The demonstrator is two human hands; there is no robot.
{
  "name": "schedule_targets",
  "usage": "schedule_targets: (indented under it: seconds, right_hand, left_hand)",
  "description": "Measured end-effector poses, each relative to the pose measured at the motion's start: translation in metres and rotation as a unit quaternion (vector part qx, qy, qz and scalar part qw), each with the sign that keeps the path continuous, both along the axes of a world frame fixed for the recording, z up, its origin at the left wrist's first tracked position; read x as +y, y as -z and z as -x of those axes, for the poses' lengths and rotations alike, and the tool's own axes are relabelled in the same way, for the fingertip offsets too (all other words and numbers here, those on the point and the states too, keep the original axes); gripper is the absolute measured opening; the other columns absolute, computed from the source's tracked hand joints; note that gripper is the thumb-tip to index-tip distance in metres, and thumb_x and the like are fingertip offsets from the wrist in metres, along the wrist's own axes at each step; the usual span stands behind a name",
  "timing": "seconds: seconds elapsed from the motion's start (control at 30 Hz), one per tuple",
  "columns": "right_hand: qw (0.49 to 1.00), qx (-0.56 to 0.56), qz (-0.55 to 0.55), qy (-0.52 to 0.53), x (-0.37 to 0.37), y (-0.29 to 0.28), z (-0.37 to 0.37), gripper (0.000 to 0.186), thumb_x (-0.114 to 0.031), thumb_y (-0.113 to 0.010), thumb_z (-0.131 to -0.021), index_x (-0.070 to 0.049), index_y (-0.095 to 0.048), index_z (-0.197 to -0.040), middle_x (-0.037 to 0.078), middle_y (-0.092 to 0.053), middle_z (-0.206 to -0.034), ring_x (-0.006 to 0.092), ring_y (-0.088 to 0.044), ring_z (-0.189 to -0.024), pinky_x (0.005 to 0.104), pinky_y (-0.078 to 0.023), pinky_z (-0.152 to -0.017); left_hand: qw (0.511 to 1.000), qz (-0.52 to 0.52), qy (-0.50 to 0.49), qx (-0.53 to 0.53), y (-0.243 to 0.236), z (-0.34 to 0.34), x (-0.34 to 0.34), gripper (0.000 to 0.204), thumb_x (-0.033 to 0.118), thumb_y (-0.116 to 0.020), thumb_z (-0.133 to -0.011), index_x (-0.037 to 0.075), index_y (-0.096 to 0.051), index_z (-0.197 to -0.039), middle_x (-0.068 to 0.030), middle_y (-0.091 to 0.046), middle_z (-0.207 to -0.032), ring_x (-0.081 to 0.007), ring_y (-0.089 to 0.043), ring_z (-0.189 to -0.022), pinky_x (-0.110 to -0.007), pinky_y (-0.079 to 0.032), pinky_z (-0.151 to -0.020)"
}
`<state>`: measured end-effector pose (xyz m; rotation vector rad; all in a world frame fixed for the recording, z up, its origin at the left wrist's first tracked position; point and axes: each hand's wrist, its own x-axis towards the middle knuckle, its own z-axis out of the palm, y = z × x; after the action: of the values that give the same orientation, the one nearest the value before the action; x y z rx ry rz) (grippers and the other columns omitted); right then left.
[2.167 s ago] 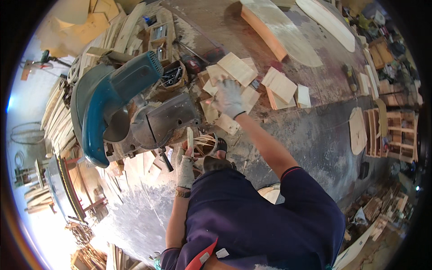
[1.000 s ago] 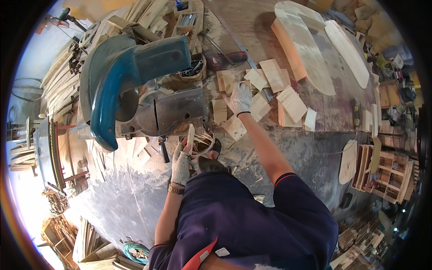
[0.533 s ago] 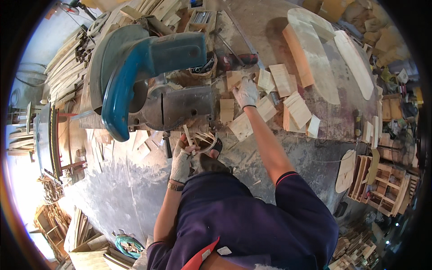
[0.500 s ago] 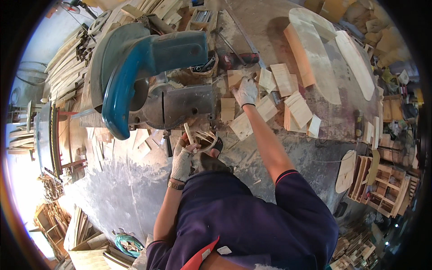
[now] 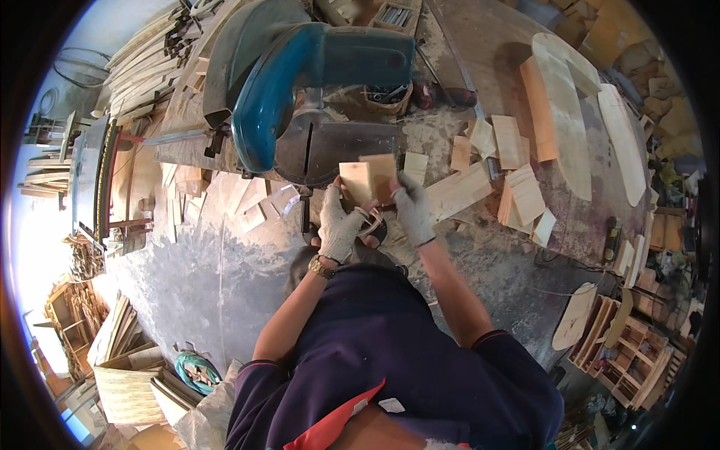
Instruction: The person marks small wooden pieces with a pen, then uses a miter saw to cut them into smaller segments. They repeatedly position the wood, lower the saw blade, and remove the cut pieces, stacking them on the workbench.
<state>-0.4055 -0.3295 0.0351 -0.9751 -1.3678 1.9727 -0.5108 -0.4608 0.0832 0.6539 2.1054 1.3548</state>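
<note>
In front of the blue mitre saw (image 5: 266, 94), my left hand (image 5: 339, 225) in a white knitted glove grips a pale wooden piece (image 5: 355, 182), held upright. My gloved right hand (image 5: 410, 210) holds a second, darker wooden piece (image 5: 379, 171) just beside it, fingers at its right edge. The saw's grey base (image 5: 349, 142) lies behind both pieces. To the right on the bench are a long wooden offcut (image 5: 455, 193), several small square pieces (image 5: 510, 142) and a stack of cut blocks (image 5: 525, 191).
Shaped boards (image 5: 562, 120) lie at the bench's right. A red-and-black power tool (image 5: 427, 94), a long ruler (image 5: 465, 79) and a tool box (image 5: 386, 97) are at the back. Timber piles (image 5: 139, 71) line the left. A coiled teal hose (image 5: 196, 371) is on the floor (image 5: 210, 292).
My right hand has left the scattered pieces and come back beside my left, now with a wooden piece. My left hand has risen with its piece. The view has shifted.
</note>
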Motion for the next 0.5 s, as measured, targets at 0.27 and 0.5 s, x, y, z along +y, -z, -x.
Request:
schedule_targets:
  seconds: [0.27, 0.5]
  right_hand:
    - [0.994, 0.013, 0.086, -0.062, -0.034, -0.015, -0.01, 0.038, -0.035, -0.056, -0.107, -0.002, -0.067, -0.122, 0.004, -0.071, -0.095, 0.0083, -0.065, -0.08, 0.0232, -0.052, -0.061]
    - [0.98, 0.084, 0.179, -0.02, -0.034, -0.012, -0.001, 0.041, -0.04, -0.057, -0.107, -0.001, -0.066, -0.118, 0.004, -0.071, -0.095, 0.0109, -0.069, -0.08, 0.0258, -0.056, -0.062]
  left_hand:
    - [0.995, 0.042, 0.072, 0.052, 0.001, -0.005, -0.011, 0.091, 0.002, -0.075, -0.082, -0.002, -0.028, -0.16, -0.0189, -0.064, -0.126, -0.0237, -0.067, -0.109, -0.034, -0.056, -0.089]
    - [0.969, 0.094, 0.105, 0.201, -0.018, -0.01, -0.017, 0.08, 0.001, -0.071, -0.079, 0.005, -0.044, -0.154, -0.0192, -0.057, -0.145, -0.0364, -0.067, -0.114, -0.039, -0.057, -0.091]
